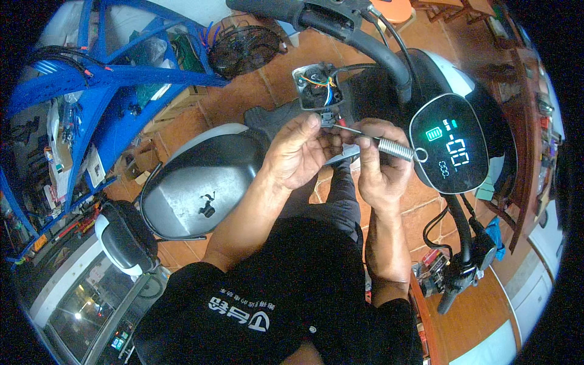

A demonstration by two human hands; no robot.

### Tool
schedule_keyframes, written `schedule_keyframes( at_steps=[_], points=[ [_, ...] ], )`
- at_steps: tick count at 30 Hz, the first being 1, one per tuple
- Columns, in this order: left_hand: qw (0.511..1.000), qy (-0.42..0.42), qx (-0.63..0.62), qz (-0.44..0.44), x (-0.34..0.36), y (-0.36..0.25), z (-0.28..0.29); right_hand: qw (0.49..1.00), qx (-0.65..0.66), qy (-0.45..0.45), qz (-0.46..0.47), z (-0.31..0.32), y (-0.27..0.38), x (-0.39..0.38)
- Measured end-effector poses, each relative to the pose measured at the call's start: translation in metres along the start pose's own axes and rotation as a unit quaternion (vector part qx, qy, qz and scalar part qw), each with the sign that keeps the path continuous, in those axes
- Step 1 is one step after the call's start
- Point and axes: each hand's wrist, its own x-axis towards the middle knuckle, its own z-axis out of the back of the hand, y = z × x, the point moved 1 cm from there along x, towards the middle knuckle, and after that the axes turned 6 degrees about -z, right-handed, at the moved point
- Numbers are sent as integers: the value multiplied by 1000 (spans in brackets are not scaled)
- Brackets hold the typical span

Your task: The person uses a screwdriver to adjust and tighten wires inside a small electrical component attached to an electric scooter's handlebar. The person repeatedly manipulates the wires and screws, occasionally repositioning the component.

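My left hand (298, 149) pinches a small grey connector (326, 118) below an opened housing (303, 96) with coloured wires (326, 83) inside. My right hand (380, 161) grips a silver coiled-handled tool (395, 148) with a ring at its end; its thin shaft (351, 129) reaches to the connector, though I cannot tell if the tip is inserted. A small red piece (342, 121) sits beside the connector. Right of my hands is a lit display (451, 172) on a handlebar (392, 64).
A dark seat-shaped part (164, 201) with a small black piece on it lies left. Blue steel racking (109, 76) with cables fills the upper left, a fan (243, 52) stands behind, and wooden furniture (523, 91) lines the right. Tiled floor (267, 91) shows between them.
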Motion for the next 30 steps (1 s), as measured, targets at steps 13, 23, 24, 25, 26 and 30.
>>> schedule_keyframes(
  at_steps=[13,23,24,25,26,30],
  points=[
    [998,-4,42,-36,1,1,-1,993,-77,19,83,0,0,7],
    [997,-12,57,-56,2,1,-1,974,-175,45,139,-2,15,14],
    [996,-8,69,-50,2,0,-1,973,-177,49,137,-2,18,13],
    [996,-4,82,-45,2,-1,-1,973,-180,53,136,-2,20,13],
    [995,-1,94,-39,2,-2,-1,970,-191,60,135,-2,20,15],
    [996,11,82,-39,3,-4,5,969,-215,97,80,0,28,23]
  ],
)
